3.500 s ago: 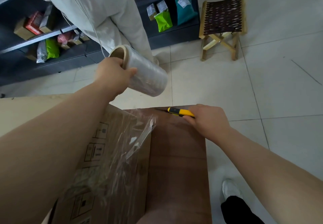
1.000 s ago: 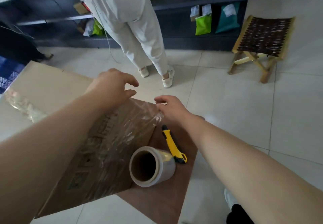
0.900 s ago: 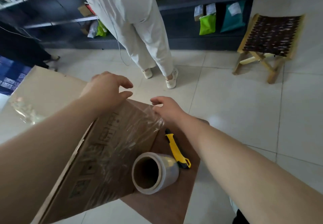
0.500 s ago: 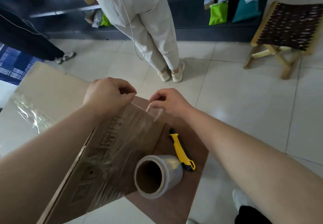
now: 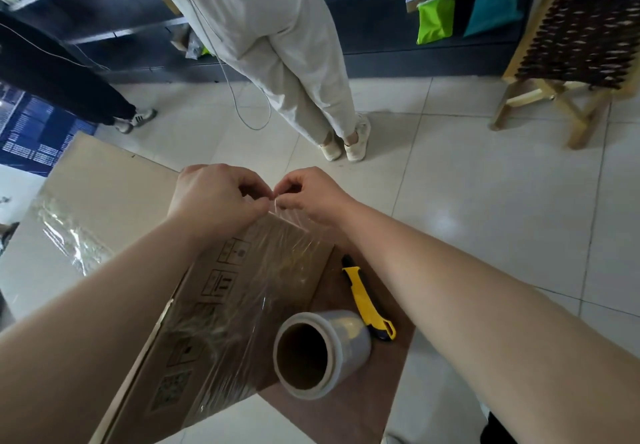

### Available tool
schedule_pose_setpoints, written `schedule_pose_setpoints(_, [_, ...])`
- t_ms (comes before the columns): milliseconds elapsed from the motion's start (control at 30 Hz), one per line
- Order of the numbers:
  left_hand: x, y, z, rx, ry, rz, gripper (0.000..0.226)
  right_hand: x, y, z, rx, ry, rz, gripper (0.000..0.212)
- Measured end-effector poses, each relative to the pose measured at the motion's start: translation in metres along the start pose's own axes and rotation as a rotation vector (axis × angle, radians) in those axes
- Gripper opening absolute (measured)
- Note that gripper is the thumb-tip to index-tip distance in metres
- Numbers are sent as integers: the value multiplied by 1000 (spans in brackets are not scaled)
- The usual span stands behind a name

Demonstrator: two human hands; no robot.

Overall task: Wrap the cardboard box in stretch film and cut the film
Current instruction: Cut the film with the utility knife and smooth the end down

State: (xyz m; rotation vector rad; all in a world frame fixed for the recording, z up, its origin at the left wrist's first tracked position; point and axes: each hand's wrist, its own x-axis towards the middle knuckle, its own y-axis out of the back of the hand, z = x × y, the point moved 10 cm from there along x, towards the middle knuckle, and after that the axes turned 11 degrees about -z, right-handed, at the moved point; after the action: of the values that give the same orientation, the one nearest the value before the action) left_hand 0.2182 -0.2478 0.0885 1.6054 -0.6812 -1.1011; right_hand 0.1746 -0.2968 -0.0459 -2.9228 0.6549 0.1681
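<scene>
The cardboard box [image 5: 104, 180] lies across a small brown table [image 5: 349, 412], with clear stretch film [image 5: 277, 270] over its right end. My left hand [image 5: 214, 197] and my right hand [image 5: 311, 194] meet at the box's far corner, both pinching the loose edge of the film between thumb and fingers. The roll of stretch film [image 5: 318, 353] lies on its side on the table beside the box, its hollow core facing me. A yellow utility knife [image 5: 367, 301] rests on the table just right of the roll.
A person in pale trousers [image 5: 294, 62] stands close beyond the box, and another person's dark leg [image 5: 62, 76] is at the left. Dark shelves [image 5: 381, 10] with packets line the back. A wooden folding stool [image 5: 568, 48] stands at the right on the tiled floor.
The roll and knife, held 3.5 s ago, were put down on the table. Over the last second both hands moved from open above the box corner to pinching the film edge together.
</scene>
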Motion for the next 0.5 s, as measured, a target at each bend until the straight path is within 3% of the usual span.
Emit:
schedule_pose_setpoints(233, [3,-3,-5,3,13,5,10,11,-22,14,87,-67,-52,9])
schedule_pose_setpoints(367, [4,-3,-7,11,11,25,9,4,-16,23,248,-113,-35,27])
schedule_pose_setpoints(500, [4,-3,-8,5,24,26,11,-25,8,30,175,-104,120,33])
